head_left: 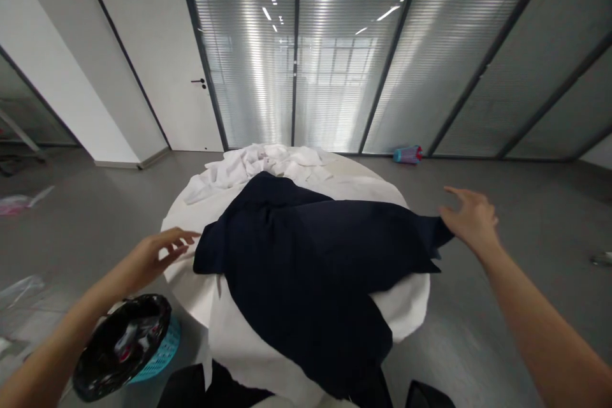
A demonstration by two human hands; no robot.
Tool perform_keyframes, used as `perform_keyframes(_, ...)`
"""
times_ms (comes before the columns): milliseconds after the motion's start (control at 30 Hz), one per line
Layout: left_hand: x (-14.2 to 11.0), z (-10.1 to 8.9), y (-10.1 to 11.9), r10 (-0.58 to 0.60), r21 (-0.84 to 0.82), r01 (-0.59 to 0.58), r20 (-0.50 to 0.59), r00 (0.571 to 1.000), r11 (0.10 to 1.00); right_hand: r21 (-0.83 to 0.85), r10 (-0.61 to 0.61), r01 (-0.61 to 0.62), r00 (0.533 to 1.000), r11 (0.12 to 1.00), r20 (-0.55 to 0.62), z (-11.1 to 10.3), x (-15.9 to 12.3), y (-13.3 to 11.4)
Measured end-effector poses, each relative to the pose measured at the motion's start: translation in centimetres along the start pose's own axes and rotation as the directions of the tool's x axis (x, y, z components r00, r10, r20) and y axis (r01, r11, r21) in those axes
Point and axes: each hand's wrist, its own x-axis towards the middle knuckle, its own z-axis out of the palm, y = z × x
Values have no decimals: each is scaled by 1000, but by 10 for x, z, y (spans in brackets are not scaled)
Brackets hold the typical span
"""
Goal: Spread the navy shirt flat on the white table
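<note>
So, counting it up: two bare hands, one dark navy cloth (306,248), and it's spread out, kinda creased, across one round white-covered table (382,188), hanging over the near edge.

Left hand (155,252) is right beside the navy cloth's left end, fingers loosely curved with a gap between them and the thumb, nothing in it that I can see. Right hand (473,217) is at the opposite end, thumb and index finger well apart, and one corner of the cloth runs up to it. Honestly can't tell if the other fingers are gripping that corner.

One heap of white fabric (258,162) sits at the far side of the table, no clue how many pieces. Two baskets on the floor: one black-lined blue bin (160,354) at lower left, one small basket (407,154) by the glass wall (329,76).
</note>
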Motion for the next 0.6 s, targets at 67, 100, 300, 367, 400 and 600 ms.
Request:
perform_keyframes(67,18,2,-24,-55,23,57,-78,995,998,202,-239,252,967,946,-86,-16,-28,-62)
perform_keyframes(100,27,5,-33,-68,21,70,-77,995,997,353,-405,394,913,849,-44,-26,-44,-96)
perform_keyframes(300,65,29,-37,-171,-124,174,35,985,977,736,-973,646,52,205,225,-67,-118,-247)
perform_keyframes(367,74,30,-29,-236,-103,240,56,970,965,723,-978,680,-41,121,202,-64,-129,-268)
perform_keyframes(400,77,30,-25,-257,-67,262,76,963,963,696,-978,710,-51,107,202,-61,-133,-275)
perform_keyframes(600,94,28,-16,-253,131,245,49,966,961,589,-974,802,-40,102,223,-32,-165,-285)
